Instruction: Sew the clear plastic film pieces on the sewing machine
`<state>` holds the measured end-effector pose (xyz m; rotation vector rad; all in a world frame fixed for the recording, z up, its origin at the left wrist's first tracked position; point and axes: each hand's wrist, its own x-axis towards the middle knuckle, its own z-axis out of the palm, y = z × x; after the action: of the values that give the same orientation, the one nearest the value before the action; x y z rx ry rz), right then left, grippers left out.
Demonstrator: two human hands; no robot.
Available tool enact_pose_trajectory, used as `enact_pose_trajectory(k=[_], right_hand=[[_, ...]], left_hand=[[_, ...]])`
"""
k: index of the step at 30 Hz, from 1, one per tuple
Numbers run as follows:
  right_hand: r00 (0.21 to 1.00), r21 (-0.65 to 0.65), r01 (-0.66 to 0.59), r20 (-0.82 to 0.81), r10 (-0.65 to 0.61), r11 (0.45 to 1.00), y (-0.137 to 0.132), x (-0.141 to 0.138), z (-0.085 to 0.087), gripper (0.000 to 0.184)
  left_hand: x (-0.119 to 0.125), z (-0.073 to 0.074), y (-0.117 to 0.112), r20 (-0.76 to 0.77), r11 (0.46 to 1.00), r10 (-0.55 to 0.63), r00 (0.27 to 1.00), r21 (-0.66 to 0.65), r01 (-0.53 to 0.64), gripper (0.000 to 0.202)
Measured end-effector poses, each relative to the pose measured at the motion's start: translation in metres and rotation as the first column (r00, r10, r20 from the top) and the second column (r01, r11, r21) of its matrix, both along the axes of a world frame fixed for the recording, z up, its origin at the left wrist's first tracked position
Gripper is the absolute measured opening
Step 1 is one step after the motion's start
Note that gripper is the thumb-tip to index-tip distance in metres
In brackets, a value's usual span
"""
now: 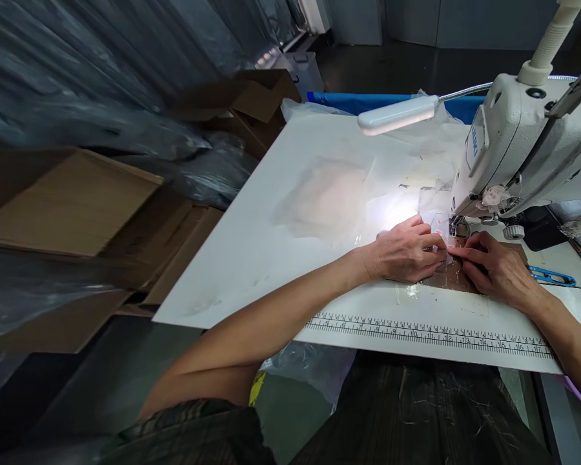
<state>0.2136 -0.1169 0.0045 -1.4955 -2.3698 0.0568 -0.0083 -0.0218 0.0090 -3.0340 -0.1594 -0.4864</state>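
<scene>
A small piece of white fabric with pink spots [438, 223] lies under the needle area of a white sewing machine [503, 129]. Just left of the needle, my left hand [410, 252] has its fingers curled and pressed together on the fabric. My right hand [501, 268] pinches the fabric's near edge in front of the presser foot [454, 225], its fingertips close to those of my left hand. A brown plate [448, 279] shows beneath both hands. My fingers hide part of the fabric.
A lamp [399, 115] lights the white table [252, 271], which has a ruler strip [430, 334] along its front edge. Blue thread snips [552, 276] lie right of my right hand. Cardboard boxes [72, 200] and plastic sheeting [213, 168] stand left of the table.
</scene>
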Motion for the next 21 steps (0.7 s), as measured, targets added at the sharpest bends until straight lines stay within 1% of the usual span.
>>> enact_pose_trajectory(k=[3,9,14,21], right_hand=[[1.0,-0.012,-0.006,0.005,0.006,1.0,0.0,-0.0001,-0.0001,0.034],[0.999,0.029,-0.035,-0.017,0.036,0.999,-0.0007,0.0001,-0.0004,0.035],[0.999,0.035,-0.037,-0.016,0.038,0.999,-0.0018,0.0,0.0001,0.034],[0.999,0.01,-0.004,0.054,0.004,1.0,-0.002,-0.0026,-0.0002,0.035]], left_hand=[[0.0012,0.0014,-0.0012,-0.013,0.999,0.0,1.0,-0.037,0.0,0.026],[0.0029,0.0016,-0.0012,-0.047,0.994,-0.04,0.998,-0.108,0.034,0.026],[0.002,0.0029,-0.0013,-0.048,0.995,-0.029,0.998,-0.1,0.024,0.027],[0.0026,0.0066,-0.0007,-0.05,0.996,-0.006,0.999,-0.088,0.002,0.027]])
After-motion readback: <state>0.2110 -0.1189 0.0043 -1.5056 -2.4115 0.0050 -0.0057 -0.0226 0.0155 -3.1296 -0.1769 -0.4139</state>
